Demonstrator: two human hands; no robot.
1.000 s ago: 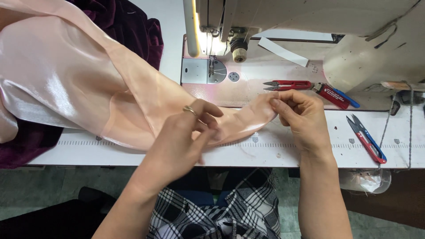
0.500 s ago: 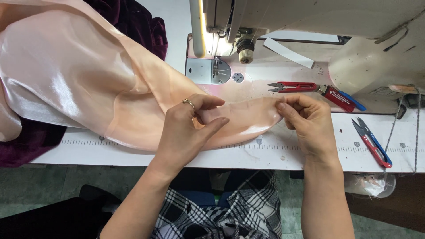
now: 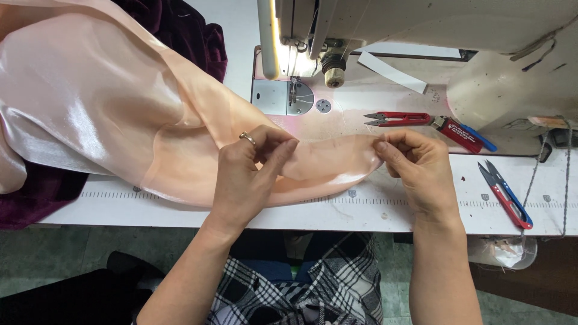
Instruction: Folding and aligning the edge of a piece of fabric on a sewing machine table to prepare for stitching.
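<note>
The left hand (image 3: 250, 174), a ring on one finger, pinches the upper edge of a sheer peach fabric (image 3: 108, 108) just in front of the sewing machine (image 3: 421, 36), thumb and forefinger closed on the cloth below the needle plate (image 3: 283, 96). The right hand (image 3: 418, 168) grips the tip of the same fabric between thumb and forefinger, to the right of the needle plate and just below the red thread snips (image 3: 400, 118). Between the two hands the cloth's folded end lies stretched flat on the white table (image 3: 361, 210), in front of the machine bed.

Compared with half a second ago, the hands stand wider apart and the strip between them is drawn out longer and flatter; the left hand's fingers, earlier spread over the cloth, are now curled into a pinch. A second ago both hands were bunched close together over a crumpled fold.

The bulk of the peach fabric spreads away to the left of the machine, over a dark purple velvet cloth (image 3: 180, 30) that shows both behind it and at the table's left edge. A red utility knife with a blue end (image 3: 460, 133) lies just right of the red snips. A second pair of snips, red and blue (image 3: 506, 195), lies on the table well right of the right hand, below the machine's body. A printed ruler strip (image 3: 337, 197) runs along the table's front edge.
</note>
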